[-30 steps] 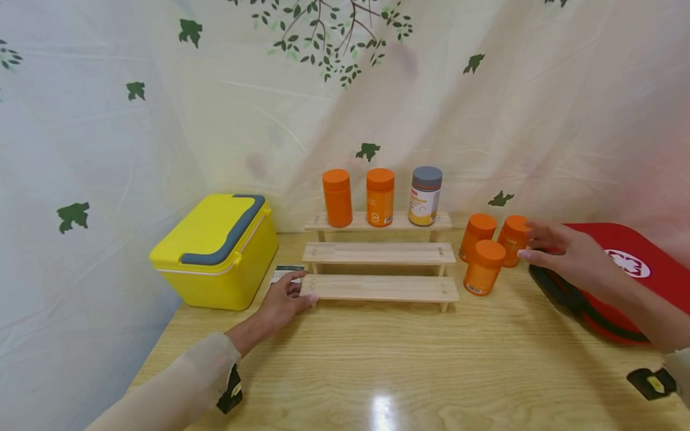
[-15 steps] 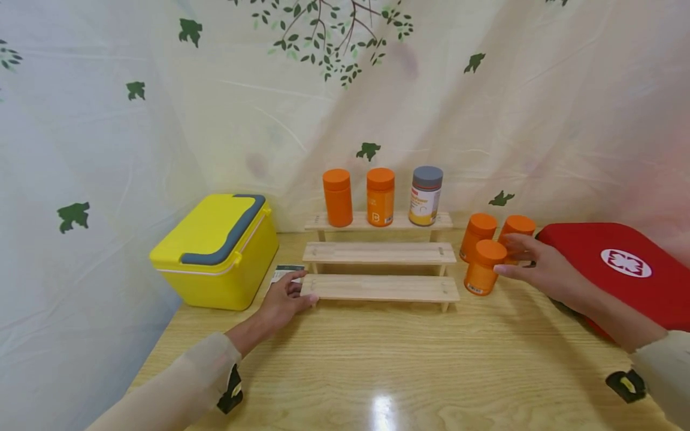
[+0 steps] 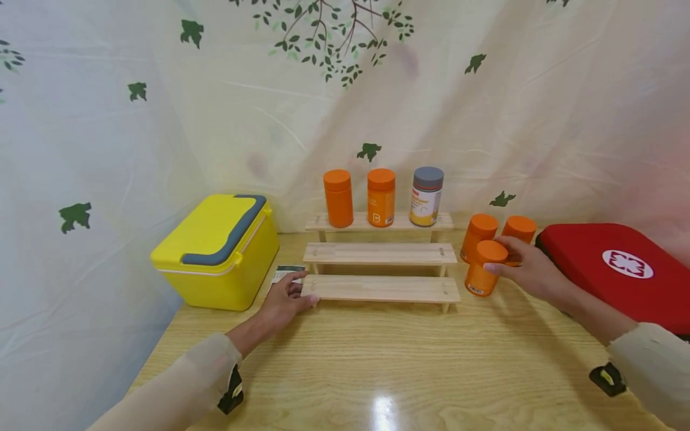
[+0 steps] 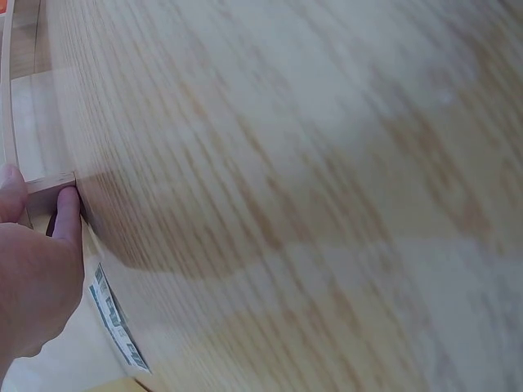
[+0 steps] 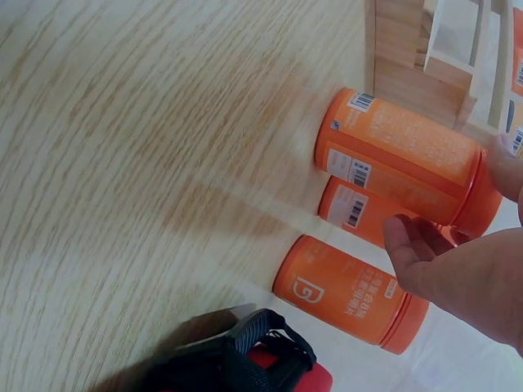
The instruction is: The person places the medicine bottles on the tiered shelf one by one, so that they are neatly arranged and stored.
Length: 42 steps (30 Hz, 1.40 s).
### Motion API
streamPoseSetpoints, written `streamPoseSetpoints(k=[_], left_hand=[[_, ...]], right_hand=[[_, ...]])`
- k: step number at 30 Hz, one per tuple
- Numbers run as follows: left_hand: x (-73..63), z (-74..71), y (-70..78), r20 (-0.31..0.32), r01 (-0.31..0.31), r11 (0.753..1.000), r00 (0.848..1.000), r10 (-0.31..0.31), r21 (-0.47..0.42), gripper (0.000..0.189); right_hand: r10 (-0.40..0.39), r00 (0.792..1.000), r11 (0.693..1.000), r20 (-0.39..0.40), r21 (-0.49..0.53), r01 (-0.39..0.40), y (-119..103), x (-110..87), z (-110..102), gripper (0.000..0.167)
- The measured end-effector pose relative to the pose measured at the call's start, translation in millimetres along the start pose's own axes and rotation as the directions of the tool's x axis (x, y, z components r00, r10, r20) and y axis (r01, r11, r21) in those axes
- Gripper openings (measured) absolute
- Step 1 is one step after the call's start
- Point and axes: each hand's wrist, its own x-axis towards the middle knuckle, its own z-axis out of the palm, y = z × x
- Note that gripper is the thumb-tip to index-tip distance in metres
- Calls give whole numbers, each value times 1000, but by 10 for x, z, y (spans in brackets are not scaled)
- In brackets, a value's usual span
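Observation:
My left hand (image 3: 279, 306) holds the left end of the lowest step of a three-tier wooden shelf (image 3: 377, 288); in the left wrist view, its thumb and finger lie on either side of the wood's end (image 4: 51, 183). On the right, my right hand (image 3: 533, 270) has thumb and fingers around the lid of the front orange jar (image 3: 481, 279), which stands upright on the table. Two more orange jars, a left one (image 3: 474, 238) and a right one (image 3: 518, 227), stand behind it. The right one is partly hidden by my hand.
On the top tier stand two orange jars (image 3: 338, 203) (image 3: 381, 200) and a grey-lidded jar (image 3: 426, 200). A yellow box (image 3: 215, 239) is at the left, a red case (image 3: 609, 263) at the right. A small printed card (image 3: 286, 272) lies behind my left hand.
My right hand has moved left and down from beside the back right jar to the front jar's lid. The jars and my left hand have stayed in place.

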Motion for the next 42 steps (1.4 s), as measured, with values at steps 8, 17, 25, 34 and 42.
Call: streamPoseSetpoints(k=[8,17,25,34,42], left_hand=[[-15,-3,10,0,0,1000,1000,0,9,61],[-4,0,18,-1,7,1000,1000,-7,6,61],[-10,1,10,4,-5,1000,1000,5,-4,62],[-22,3,18,4,4,1000,1000,-4,2,61],[-27,-7,47,12,12,1000,1000,-12,0,61]], right_hand=[[-30,999,1000,-36,2,30,19,-5,37,63],[-76,995,997,-70,-29,74,17,-37,28,58],[-54,997,998,-57,-34,52,-55,-177,-103,64],[-54,996,998,-75,-37,51,-348,-280,-404,69],[-70,997,997,-38,23,71,-759,-216,-483,64]])
